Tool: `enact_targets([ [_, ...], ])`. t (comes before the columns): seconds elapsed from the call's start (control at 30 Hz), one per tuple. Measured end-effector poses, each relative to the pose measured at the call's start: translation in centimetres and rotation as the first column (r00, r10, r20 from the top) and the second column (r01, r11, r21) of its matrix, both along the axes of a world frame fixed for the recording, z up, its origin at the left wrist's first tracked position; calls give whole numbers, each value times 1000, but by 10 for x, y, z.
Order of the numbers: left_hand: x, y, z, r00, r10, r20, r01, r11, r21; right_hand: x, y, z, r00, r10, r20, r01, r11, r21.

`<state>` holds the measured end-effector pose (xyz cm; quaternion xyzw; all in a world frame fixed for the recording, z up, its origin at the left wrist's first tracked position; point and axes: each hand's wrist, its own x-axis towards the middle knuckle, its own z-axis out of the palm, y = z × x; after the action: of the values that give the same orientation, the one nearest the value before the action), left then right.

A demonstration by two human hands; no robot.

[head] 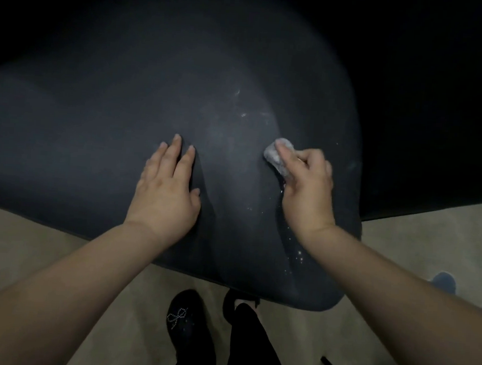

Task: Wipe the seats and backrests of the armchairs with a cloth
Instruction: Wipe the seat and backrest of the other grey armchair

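A dark armchair (125,119) is seen from above in the head view, its broad curved surface filling most of the frame; whether this part is seat or backrest cannot be told with certainty. A small pale cloth (276,156), bunched into a wad, is pinched by the right hand (307,186), with the fingers curled round it and the index finger laid over its top. The cloth is pressed to the upholstery just ahead of the knuckles, so that its exposed part lies forward and to the left of the hand that holds it.

The left hand (166,189) is laid flat on the chair with its fingers spread and straight, holding nothing; it appears to be used as a brace. It rests well to the left of the cloth, with a band of dull, smeared surface between the two hands.

Pale marks (242,113) are visible beyond the cloth, further from the person, and a trail of glinting specks (296,256) runs back beneath the right wrist towards the near edge of the chair. The coming stroke is judged to turn on this: the marks lie directly ahead of the cloth, and the right hand is much the nearer to them. The specks lie along a line running towards the person, so a drawn-back stroke would be needed for those.
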<state>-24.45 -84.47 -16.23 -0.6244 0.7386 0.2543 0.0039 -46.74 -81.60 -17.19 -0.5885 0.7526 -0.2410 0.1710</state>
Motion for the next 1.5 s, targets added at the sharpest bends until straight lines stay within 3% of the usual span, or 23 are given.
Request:
enact_targets([
  [0.07, -1, 1, 0, 1000, 6, -7, -6, 1000, 3, -12, -14, 4, 996, 68, 53, -66, 997, -47],
  [0.17, -1, 0, 1, 1000, 6, -17, -6, 1000, 10, -28, -68, 6, 985, -43, 165, 52, 997, -55],
  [0.27, 1, 0, 1, 1000, 19, -23, -19, 1000, 12, -12, -92, 3, 994, 44, 95, -42, 999, -18],
  [0.47, -2, 0, 4, 998, 39, -41, -38, 999, 15, -1, -63, 5, 976, 173, 130, -166, 984, -62],
  [0.6, -5, -2, 3, 997, 55, -61, -54, 998, 16, -5, -140, 9, 982, 95, 162, -81, 993, -89],
  [0.7, -3, -5, 0, 996, 45, -78, -44, 999, 4, 11, -179, 6, 963, 203, 179, -199, 979, -40],
  [0.8, 1, -11, 3, 987, 92, -133, -94, 996, -3, 19, -144, 1, 941, 335, 48, -333, 942, -36],
  [0.9, 3, -20, 4, 984, 106, -146, -109, 994, -13, 8, -103, 5, 909, 409, 79, -408, 913, -30],
  [1.0, 6, -28, 4, 982, 117, -150, -120, 993, -8, 10, -102, 8, 919, 370, 136, -372, 928, -4],
  [1.17, 11, -33, 1, 980, 112, -165, -116, 993, -18, 26, -178, 7, 954, 248, 171, -237, 968, -79],
  [1.3, 11, -31, -1, 982, 101, -157, -107, 994, -32, 31, -168, 1, 913, 407, 17, -407, 913, 36],
  [1.5, 5, -31, 3, 986, 96, -133, -100, 995, -18, -4, -69, 12, 800, 594, 78, -599, 797, 76],
])
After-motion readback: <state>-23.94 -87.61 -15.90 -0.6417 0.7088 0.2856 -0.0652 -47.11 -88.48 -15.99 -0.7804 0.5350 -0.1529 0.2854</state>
